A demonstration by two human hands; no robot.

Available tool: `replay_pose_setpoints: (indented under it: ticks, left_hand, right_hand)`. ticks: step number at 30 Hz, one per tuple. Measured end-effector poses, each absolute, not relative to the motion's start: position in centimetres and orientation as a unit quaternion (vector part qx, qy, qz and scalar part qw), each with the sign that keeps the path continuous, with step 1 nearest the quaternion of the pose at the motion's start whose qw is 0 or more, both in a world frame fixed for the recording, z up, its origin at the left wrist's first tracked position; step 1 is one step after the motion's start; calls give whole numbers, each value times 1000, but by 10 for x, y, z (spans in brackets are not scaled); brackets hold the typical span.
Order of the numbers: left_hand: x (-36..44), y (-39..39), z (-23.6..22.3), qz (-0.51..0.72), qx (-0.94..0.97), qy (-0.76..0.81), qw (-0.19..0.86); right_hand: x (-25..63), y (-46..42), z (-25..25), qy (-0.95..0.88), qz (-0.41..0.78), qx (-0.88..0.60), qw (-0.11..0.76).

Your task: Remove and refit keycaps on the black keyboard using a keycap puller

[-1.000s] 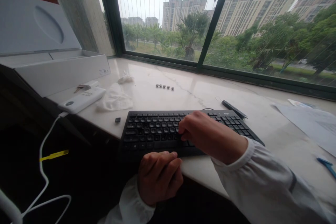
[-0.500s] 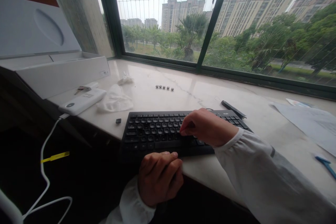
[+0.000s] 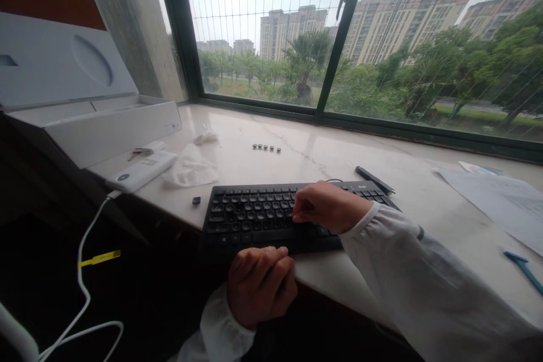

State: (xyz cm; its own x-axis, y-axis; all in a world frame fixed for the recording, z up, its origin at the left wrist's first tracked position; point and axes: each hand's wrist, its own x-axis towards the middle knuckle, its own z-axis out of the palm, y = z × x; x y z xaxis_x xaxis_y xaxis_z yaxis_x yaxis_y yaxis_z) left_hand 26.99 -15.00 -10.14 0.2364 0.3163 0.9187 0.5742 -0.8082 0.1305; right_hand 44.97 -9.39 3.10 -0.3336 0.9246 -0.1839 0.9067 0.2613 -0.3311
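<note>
The keyboard (image 3: 271, 235) is lying along the near edge of the pale surface (image 3: 407, 220), the left hand (image 3: 263, 283) sitting just at its front side and the right hand (image 3: 324, 203) covering part of its right half. The right hand is reaching down among the keys, its thumb and forefinger drawing together into a narrow pinch; the grip is looking closed, but I cannot tell whether a key is sitting between the fingertips. The left hand is curling its fingers inward, palm hidden, so I cannot tell how tightly that grip is closing or whether it is holding anything.

For this fine fingertip work, a light, square pinch is probably serving best, with force going straight up or down rather than sideways, since a twisting cap could be straining its clip. The wrist is arching over the keys, so resting its heel lightly would likely be giving more control. The left hand could be helping by pressing on the keyboard's front edge, stopping it from sliding.

Five small keys (image 3: 266, 147) are standing in a row behind the keyboard, and one loose key (image 3: 196, 201) is lying just left of it; sleeves are best staying well away from them.
</note>
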Motion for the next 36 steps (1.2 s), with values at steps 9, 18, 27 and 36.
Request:
replay_pose_setpoints:
  ticks: [9, 18, 27, 36]
  left_hand:
    - [273, -154, -98, -547, -773, -306, 96]
    - [274, -156, -97, -534, -775, -324, 95]
    - [270, -152, -93, -511, -789, -339, 31]
    - [274, -158, -97, -500, -783, -369, 13]
  right_hand:
    - [451, -92, 24, -808, 158, -566, 42]
    - [454, -90, 24, -814, 152, -560, 32]
    - [457, -83, 21, -801, 172, -572, 43]
    - [439, -111, 24, -835, 74, -542, 59]
